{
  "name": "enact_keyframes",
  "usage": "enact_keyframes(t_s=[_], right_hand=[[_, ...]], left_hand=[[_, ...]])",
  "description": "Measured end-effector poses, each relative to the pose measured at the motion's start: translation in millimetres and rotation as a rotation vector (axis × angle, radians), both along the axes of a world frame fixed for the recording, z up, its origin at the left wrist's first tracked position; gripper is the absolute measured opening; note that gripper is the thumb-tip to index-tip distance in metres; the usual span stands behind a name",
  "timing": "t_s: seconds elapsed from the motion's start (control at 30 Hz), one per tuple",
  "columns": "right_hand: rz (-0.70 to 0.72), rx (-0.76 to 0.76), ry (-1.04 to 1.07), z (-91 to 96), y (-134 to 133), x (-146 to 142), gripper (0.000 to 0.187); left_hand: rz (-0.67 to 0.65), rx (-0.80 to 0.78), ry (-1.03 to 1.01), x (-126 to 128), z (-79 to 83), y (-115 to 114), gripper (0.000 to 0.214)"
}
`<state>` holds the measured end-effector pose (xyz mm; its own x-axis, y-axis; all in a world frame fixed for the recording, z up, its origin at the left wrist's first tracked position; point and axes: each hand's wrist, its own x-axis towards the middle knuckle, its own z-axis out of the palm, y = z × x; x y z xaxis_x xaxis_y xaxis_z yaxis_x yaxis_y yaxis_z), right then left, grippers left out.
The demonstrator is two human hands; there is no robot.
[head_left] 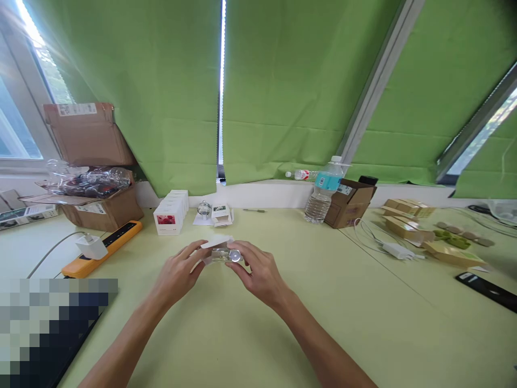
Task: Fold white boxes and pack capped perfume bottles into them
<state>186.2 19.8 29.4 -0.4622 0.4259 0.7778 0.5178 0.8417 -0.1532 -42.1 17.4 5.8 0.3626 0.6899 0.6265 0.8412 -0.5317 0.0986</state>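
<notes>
Low in the middle of the view, my left hand [177, 274] and my right hand [258, 274] meet around a small clear glass bottle [221, 255] lying on its side. Its round silver cap [235, 255] points right, under my right fingertips. My left fingers hold the bottle's other end, and a white paper card [216, 242] sticks out behind it, close against my left fingers. A small round glass bottle [204, 209] stands farther ahead, beside a small white carton [222, 214] and a stack of white boxes [170, 212].
A pale green desk [283, 323] holds a yellow power strip [103, 249] with a white charger [92, 247], a water bottle [323, 194], and cardboard boxes [97, 207]. Kraft-paper boxes [407, 229] and cables lie right. A blurred dark object [48, 334] sits lower left.
</notes>
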Motion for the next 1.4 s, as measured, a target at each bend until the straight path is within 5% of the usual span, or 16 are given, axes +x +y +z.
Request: enact_keyframes(t_s=[1.07, 1.4], right_hand=[[-0.1, 0.104, -0.352, -0.5, -4.0, -6.7, 0.027], [-0.007, -0.089, -0.199, -2.3, 3.2, -1.0, 0.026]], left_hand=[[-0.081, -0.034, 0.022, 10.0, -1.5, -3.5, 0.045], [-0.122, -0.109, -0.182, 16.0, 0.6, -7.1, 0.047]])
